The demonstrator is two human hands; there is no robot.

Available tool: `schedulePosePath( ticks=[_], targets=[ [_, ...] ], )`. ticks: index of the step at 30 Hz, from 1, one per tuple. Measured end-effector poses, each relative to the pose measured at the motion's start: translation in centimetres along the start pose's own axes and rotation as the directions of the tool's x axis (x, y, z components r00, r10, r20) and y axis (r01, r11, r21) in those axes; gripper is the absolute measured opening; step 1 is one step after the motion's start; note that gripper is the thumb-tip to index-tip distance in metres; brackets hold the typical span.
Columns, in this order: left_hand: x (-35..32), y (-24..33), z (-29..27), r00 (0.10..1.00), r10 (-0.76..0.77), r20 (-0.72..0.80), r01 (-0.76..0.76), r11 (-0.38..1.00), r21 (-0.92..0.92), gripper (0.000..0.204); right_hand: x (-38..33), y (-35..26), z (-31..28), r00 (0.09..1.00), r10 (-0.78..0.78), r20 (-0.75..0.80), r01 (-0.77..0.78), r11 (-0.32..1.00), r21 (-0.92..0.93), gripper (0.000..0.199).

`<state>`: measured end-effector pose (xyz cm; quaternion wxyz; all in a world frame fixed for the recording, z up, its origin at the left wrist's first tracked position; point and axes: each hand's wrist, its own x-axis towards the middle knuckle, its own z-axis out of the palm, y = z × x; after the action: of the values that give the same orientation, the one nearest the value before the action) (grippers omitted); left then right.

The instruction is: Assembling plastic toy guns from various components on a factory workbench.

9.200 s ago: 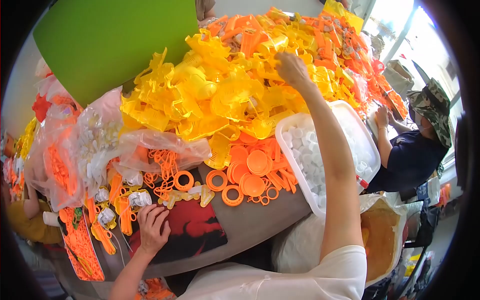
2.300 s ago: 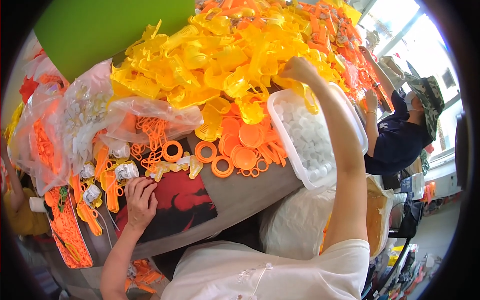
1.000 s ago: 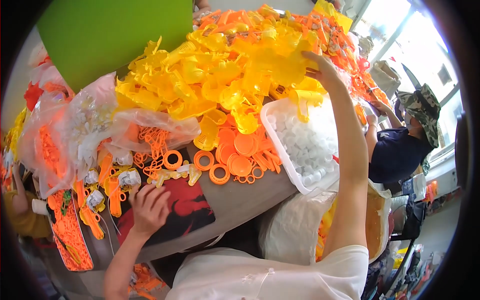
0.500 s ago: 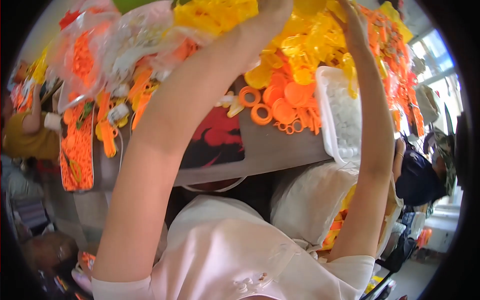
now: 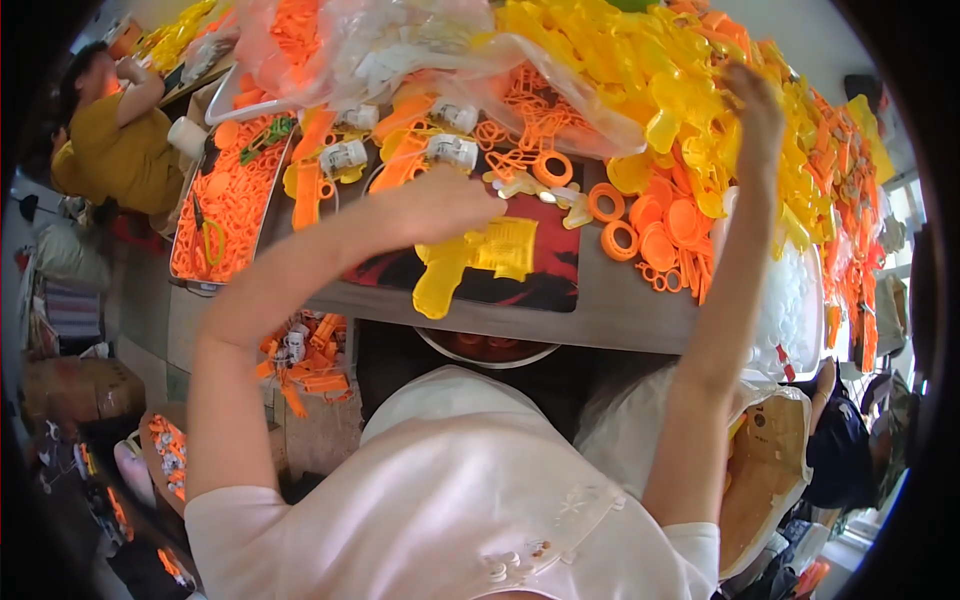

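L hand (image 5: 440, 205) grips yellow gun-shaped shell (image 5: 480, 262); R hand (image 5: 752, 95) open on yellow pile (image 5: 640, 70). Lift shell clear of counter (image 5: 600, 310).

**One head camera, looking steeply down**

A single fisheye view sat on the person's head and faced down over their chest toward the table (image 5: 600, 320) edge, close enough that both raised forearms crossed the frame from below. Straight lines bowed near the dark round rim. No second view shared the scene.
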<state>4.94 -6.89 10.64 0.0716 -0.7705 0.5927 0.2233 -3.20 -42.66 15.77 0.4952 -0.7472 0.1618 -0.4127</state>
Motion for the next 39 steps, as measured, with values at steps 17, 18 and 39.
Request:
schedulePosePath(
  ticks=[17, 18, 39],
  targets=[
    [-15.4, 6.4, 30.3, -0.110, -0.783, -0.612, 0.229, 0.579, -0.782, 0.026, -28.4, 2.5, 14.7, 0.758, -0.330, 0.563, 0.606, 0.676, -0.420, 0.052],
    [-16.3, 5.5, 32.8, -0.187, -0.806, -0.562, 0.223, 0.522, -0.823, 0.025, -28.4, 2.5, 14.8, 0.770, -0.333, 0.544, 0.591, 0.692, -0.413, 0.054],
    [-26.4, -2.5, 26.3, -0.239, -0.944, -0.229, -0.557, 0.326, -0.763, 0.032, -29.1, 1.1, 14.3, 0.827, -0.442, 0.347, 0.559, 0.705, -0.436, 0.027]
  ],
)
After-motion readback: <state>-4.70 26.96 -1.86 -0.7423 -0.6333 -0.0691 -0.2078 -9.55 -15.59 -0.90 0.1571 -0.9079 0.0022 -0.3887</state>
